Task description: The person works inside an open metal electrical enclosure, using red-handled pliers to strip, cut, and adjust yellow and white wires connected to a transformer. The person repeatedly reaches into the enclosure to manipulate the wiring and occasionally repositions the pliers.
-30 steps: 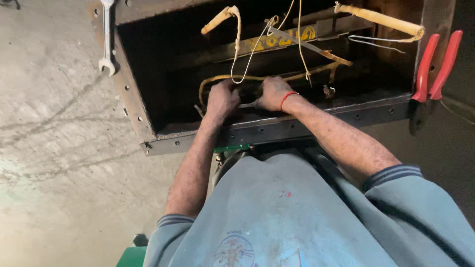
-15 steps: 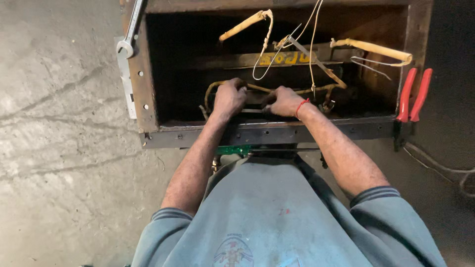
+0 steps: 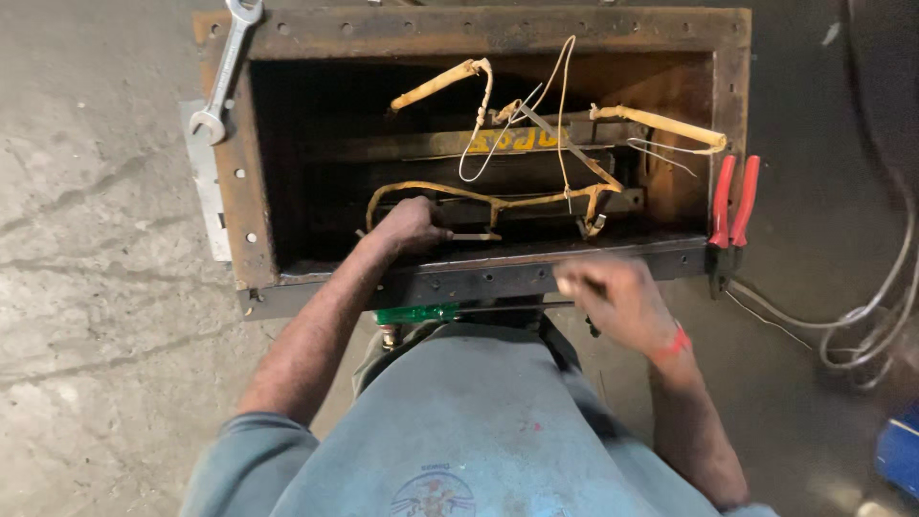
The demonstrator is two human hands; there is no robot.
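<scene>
A rusty open metal box [image 3: 479, 33] lies on the concrete floor in front of me. Yellowed wires [image 3: 498, 199] and sleeved leads [image 3: 661, 124] run across its inside. My left hand [image 3: 407, 225] is down inside the box near the front wall. Its fingers are curled around the left end of the yellowed wire loop, and a thin pale piece sticks out to its right. My right hand [image 3: 613, 297] is outside the box, just in front of the front rim. It is blurred with the fingers curled, and I cannot tell whether it holds anything.
A silver spanner [image 3: 225, 72] lies on the box's left rim. Red-handled pliers [image 3: 732, 201] hang over the right front corner. Grey cables [image 3: 862, 316] trail on the floor at the right, near a blue object [image 3: 900, 450]. A green part [image 3: 416, 313] shows under the front wall.
My right hand has come out of the box toward me and to the right. My left hand has stayed on the wires inside. The view has shifted, so more of the box shows.
</scene>
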